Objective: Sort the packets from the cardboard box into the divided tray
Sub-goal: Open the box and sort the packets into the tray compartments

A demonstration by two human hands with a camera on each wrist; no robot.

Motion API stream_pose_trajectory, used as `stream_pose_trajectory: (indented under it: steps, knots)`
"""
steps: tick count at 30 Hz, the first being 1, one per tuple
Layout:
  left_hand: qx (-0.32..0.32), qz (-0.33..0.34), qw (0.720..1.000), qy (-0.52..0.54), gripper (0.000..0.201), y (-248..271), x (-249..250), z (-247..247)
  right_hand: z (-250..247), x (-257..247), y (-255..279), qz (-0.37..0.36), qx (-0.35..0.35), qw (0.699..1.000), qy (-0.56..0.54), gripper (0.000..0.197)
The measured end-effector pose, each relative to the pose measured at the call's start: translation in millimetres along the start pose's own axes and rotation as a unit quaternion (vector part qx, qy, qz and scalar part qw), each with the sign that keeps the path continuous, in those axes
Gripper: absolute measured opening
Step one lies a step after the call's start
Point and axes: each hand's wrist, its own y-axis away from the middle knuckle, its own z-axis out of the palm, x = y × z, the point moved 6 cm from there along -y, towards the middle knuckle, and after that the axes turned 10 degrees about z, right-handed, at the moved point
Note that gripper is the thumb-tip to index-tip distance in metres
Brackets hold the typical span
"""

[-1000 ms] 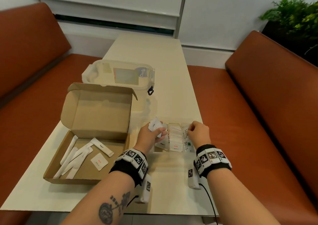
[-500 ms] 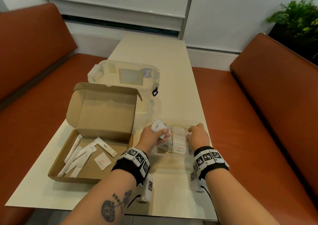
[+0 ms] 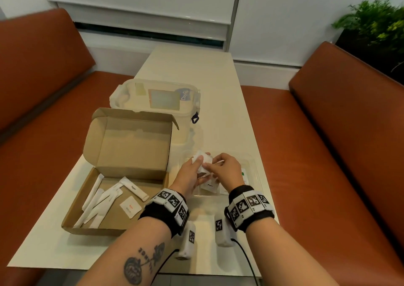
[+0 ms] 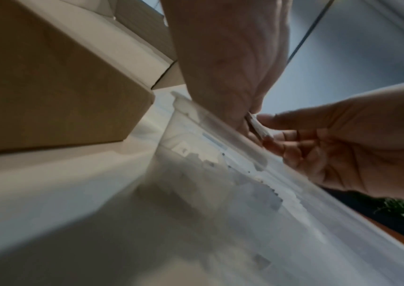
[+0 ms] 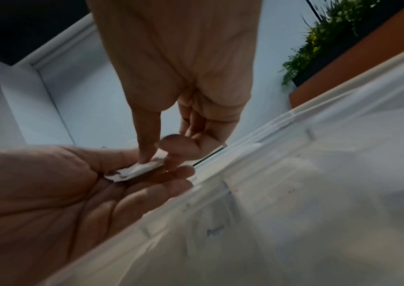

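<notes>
Cardboard box (image 3: 122, 152) open, lid up, long axis front-to-back; inside, about six stick packets (image 3: 99, 202) lying mostly lengthwise and one square packet (image 3: 130, 207). Divided tray (image 3: 254, 176) just right. Left hand (image 3: 191, 174) grips small packets (image 3: 202, 161) above the tray; right hand (image 3: 227, 170) pinches them, shown edge-on only in the wrist views

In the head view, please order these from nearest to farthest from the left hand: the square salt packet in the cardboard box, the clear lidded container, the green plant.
From the left hand:
1. Square salt packet, in the cardboard box, to the hand's left and nearer the person.
2. Clear lidded container, behind the box, farther up the table.
3. Green plant, far right corner.
</notes>
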Motion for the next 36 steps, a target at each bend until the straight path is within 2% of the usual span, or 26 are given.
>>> stream_pose_trajectory:
  steps: [6,9,11,15,19,23,31,33,36]
  knots:
    - [0.027,0.000,0.999,0.020,0.025,0.7,-1.0,-6.8,-15.2,0.9,0.8,-0.016,-0.001,1.000,-0.024,0.013]
    - [0.028,0.014,0.999,0.022,0.023,0.1,2.9,-9.5,-34.3,5.9,-1.1,-0.027,0.007,0.998,0.059,0.011]
    - [0.028,0.017,0.999,0.015,0.022,0.4,3.5,-10.0,-44.8,10.2,-2.4,-0.028,-0.012,0.990,0.135,0.009]
    - [0.027,0.018,0.999,0.005,0.022,1.2,1.2,-9.7,-45.4,17.3,-2.1,-0.031,-0.060,0.950,0.306,0.009]
    - [0.028,0.021,0.999,-0.004,0.022,0.8,1.1,-10.8,-36.3,22.5,-3.3,-0.031,-0.075,0.919,0.387,0.008]
    - [0.027,0.025,0.999,-0.014,0.021,1.6,1.1,-10.5,-26.2,25.7,-1.5,-0.062,-0.066,0.900,0.425,0.011]
    - [0.026,0.034,0.999,-0.016,0.022,1.6,1.9,-9.9,-21.7,23.1,6.6,-0.127,0.013,0.927,0.352,0.011]
    - [0.027,0.037,0.999,-0.012,0.022,1.1,2.1,-9.8,-8.2,16.4,11.4,-0.154,-0.007,0.919,0.363,0.018]
    - [0.034,0.039,0.999,-0.005,0.021,0.8,1.7,-10.3,13.1,16.5,9.9,-0.148,-0.049,0.887,0.434,0.027]
